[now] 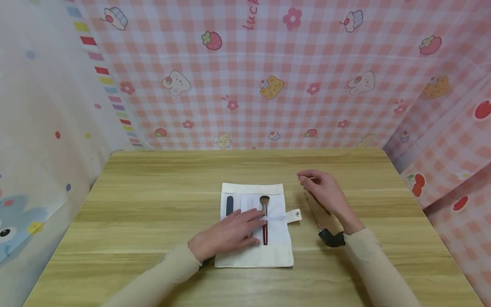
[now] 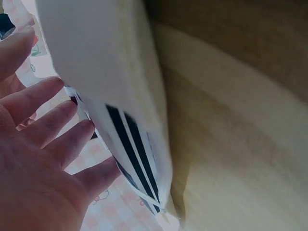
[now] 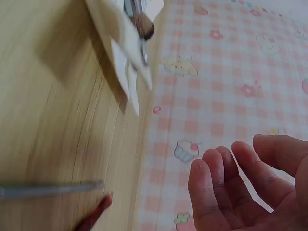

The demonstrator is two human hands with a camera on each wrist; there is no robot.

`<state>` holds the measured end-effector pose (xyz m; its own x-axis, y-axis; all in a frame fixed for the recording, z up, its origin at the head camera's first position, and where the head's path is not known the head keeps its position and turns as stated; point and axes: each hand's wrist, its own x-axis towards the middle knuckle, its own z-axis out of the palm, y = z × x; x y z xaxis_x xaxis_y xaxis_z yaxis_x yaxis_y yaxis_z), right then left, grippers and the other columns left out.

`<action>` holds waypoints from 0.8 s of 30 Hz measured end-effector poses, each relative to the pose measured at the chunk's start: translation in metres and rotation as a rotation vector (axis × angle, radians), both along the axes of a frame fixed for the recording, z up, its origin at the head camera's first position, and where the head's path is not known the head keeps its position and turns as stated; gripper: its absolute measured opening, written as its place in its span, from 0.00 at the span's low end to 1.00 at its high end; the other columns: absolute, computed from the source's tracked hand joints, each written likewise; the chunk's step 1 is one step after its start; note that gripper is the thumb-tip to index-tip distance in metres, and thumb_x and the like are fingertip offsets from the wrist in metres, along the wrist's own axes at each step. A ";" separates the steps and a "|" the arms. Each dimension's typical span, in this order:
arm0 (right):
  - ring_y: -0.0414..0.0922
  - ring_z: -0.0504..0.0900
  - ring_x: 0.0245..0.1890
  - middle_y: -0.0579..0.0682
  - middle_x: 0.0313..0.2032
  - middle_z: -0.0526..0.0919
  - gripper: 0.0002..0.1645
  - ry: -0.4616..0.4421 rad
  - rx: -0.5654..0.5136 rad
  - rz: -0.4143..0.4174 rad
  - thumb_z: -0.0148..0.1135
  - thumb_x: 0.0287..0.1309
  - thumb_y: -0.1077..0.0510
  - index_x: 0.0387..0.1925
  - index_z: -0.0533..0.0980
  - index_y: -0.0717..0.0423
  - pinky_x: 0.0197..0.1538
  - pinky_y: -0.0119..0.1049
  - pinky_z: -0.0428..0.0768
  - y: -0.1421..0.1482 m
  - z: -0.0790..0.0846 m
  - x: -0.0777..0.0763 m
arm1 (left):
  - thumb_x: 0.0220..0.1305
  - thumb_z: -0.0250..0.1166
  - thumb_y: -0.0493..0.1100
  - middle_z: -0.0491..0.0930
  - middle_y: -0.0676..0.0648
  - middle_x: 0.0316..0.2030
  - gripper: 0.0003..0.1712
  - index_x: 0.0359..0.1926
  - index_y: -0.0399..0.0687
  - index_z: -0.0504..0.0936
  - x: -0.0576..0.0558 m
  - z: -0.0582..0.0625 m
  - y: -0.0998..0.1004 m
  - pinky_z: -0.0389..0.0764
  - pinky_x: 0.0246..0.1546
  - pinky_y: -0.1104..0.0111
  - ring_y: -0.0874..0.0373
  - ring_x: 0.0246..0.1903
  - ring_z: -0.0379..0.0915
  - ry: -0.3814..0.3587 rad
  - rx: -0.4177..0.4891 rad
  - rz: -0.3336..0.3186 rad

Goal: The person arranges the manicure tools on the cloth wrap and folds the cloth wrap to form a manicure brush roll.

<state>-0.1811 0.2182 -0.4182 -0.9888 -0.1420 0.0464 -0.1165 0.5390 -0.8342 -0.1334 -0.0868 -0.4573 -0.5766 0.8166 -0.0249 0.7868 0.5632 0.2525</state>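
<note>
Bench (image 1: 134, 221) spreads wide in the head view, its long sides slanting away and its far edge running straight across below a pink gingham curtain (image 1: 245, 55). Near the middle lies the white pouch (image 1: 274, 256), opened flat; there's a broad stretch of wood out to the left edge, a similar one to the right, a shallower strip behind. The left hand (image 1: 234, 230) is laid across the pouch, fingers long and straight, gripping nothing, covering part of a dark strip (image 1: 229, 206) and a pale strip (image 1: 244, 204), with fingertips at the brush (image 1: 265, 232). Out on the right side, a tab (image 1: 294, 216) with a snap sticks out toward the right hand (image 1: 324, 189). Between them, here's a thin metal rod (image 1: 313, 212), and the black wrist camera (image 1: 331, 238) sits at its near end, taking up that side's room.

Over to the left wrist: fingers spread, tips along the pouch's edge; whether they press, I can't tell. The pouch blocks much of the view, two black bands showing on it, wood grain beyond.

Right wrist now: that hand has its fingers loosely bent, palm holding nothing, well apart from the pouch. In the lower left, the rod's tip lies near a dark red stick (image 3: 95, 214), with the brush head up top by the pouch's edge.
</note>
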 end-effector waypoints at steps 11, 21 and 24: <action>0.58 0.85 0.50 0.62 0.55 0.84 0.22 0.002 0.083 -0.032 0.56 0.78 0.50 0.61 0.80 0.61 0.50 0.44 0.82 0.024 -0.001 0.003 | 0.74 0.64 0.58 0.63 0.46 0.77 0.35 0.74 0.46 0.72 0.003 -0.001 0.000 0.63 0.72 0.45 0.49 0.76 0.57 -0.029 -0.013 0.019; 0.58 0.84 0.53 0.62 0.55 0.85 0.19 -0.058 0.211 -0.034 0.60 0.75 0.54 0.58 0.81 0.62 0.54 0.54 0.83 0.031 -0.013 0.003 | 0.71 0.67 0.57 0.62 0.45 0.78 0.38 0.74 0.45 0.71 0.004 0.000 -0.003 0.64 0.72 0.44 0.48 0.76 0.57 -0.060 0.001 0.013; 0.58 0.85 0.52 0.62 0.54 0.85 0.19 -0.049 0.238 -0.018 0.61 0.73 0.56 0.58 0.81 0.64 0.52 0.53 0.83 0.032 -0.017 0.004 | 0.71 0.67 0.58 0.62 0.45 0.78 0.38 0.74 0.45 0.71 0.005 0.000 -0.003 0.64 0.72 0.44 0.48 0.76 0.57 -0.060 -0.002 0.012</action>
<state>-0.1775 0.2498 -0.4352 -0.9915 -0.1254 -0.0344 -0.0676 0.7230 -0.6875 -0.1285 -0.0900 -0.4572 -0.5834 0.8098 -0.0614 0.7636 0.5727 0.2982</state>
